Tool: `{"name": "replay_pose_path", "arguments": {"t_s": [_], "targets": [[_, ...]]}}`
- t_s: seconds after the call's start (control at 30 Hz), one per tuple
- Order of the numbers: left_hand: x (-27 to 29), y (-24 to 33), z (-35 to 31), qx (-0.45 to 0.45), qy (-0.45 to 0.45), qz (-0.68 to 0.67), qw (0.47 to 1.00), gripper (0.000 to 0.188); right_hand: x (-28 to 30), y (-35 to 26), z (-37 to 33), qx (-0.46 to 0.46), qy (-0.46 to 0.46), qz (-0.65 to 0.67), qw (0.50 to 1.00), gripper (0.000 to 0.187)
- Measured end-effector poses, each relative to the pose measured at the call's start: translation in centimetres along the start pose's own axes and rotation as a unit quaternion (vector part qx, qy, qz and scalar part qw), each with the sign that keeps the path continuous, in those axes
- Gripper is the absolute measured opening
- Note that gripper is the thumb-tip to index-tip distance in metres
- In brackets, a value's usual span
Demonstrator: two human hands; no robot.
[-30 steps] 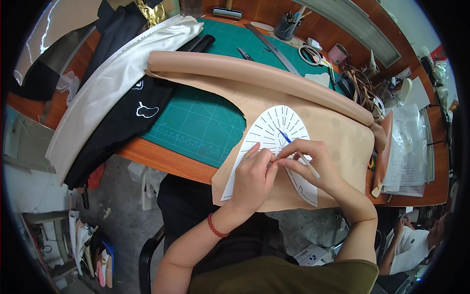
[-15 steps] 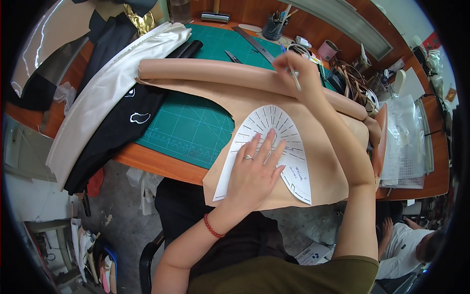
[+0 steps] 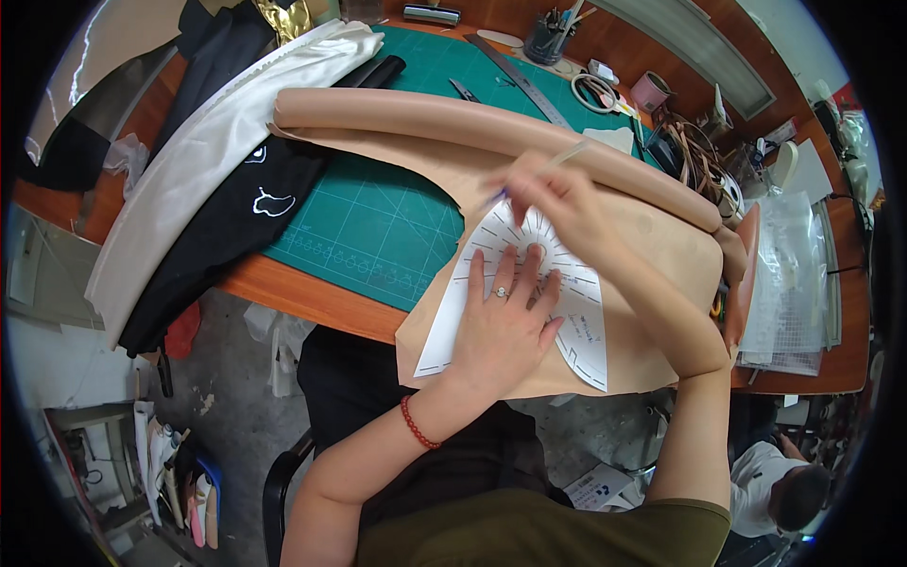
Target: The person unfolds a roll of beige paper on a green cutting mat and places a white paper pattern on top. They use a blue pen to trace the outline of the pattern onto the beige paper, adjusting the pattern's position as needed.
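Note:
My left hand [image 3: 505,326] lies flat with fingers spread on a white paper pattern [image 3: 442,326], which is curved at the top and printed with short radiating dashes. Under the pattern is a sheet of tan leather [image 3: 652,293], its far part rolled into a long tube. In my right hand [image 3: 557,194], slightly blurred, is a slim pen [image 3: 571,152] with a pale barrel; its bluish tip is near the pattern's upper left edge. The right fingers are closed round it. Whether the tip touches the leather, I cannot tell.
A green cutting mat [image 3: 364,227] covers much of the wooden table. Folded white fabric [image 3: 203,175] and black fabric [image 3: 227,236] lie at left. A metal ruler [image 3: 524,80], a pen cup [image 3: 548,40] and coiled straps [image 3: 694,151] are farther back. A person in white [image 3: 765,482] sits lower right.
My right hand has come down and left with the pen, from above the leather roll to the pattern's top. My left hand stays on the pattern. The view has shifted slightly.

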State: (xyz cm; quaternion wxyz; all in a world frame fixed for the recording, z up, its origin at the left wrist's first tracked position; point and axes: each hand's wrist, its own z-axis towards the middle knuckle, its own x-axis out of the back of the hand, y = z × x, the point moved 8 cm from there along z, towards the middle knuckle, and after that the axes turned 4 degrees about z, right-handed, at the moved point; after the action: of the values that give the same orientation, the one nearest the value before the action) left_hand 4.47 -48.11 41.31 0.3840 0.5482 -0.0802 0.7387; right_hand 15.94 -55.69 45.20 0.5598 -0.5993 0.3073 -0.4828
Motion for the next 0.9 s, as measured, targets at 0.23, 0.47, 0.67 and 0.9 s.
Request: {"name": "replay_pose_path", "arguments": {"t_s": [0.23, 0.47, 0.67, 0.9], "targets": [[0.1, 0.0, 0.1, 0.001, 0.023, -0.025, 0.999, 0.049, -3.7, 1.0, -1.9, 0.033, -0.014, -0.067, 0.997, 0.019], [-0.2, -0.2, 0.0, 0.009, 0.018, -0.029, 0.999, 0.047, -4.2, 0.2, -1.8, 0.108, -0.039, -0.148, 0.982, 0.014], [0.0, 0.0, 0.3, 0.008, -0.018, -0.017, 1.0, 0.052, -0.1, 1.3, -0.7, 0.066, 0.043, -0.186, 0.979, 0.013], [0.0, -0.2, 0.2, 0.006, -0.019, -0.021, 1.0, 0.049, -1.3, 0.0, -1.6, 0.075, 0.033, -0.231, 0.969, 0.011]]}}
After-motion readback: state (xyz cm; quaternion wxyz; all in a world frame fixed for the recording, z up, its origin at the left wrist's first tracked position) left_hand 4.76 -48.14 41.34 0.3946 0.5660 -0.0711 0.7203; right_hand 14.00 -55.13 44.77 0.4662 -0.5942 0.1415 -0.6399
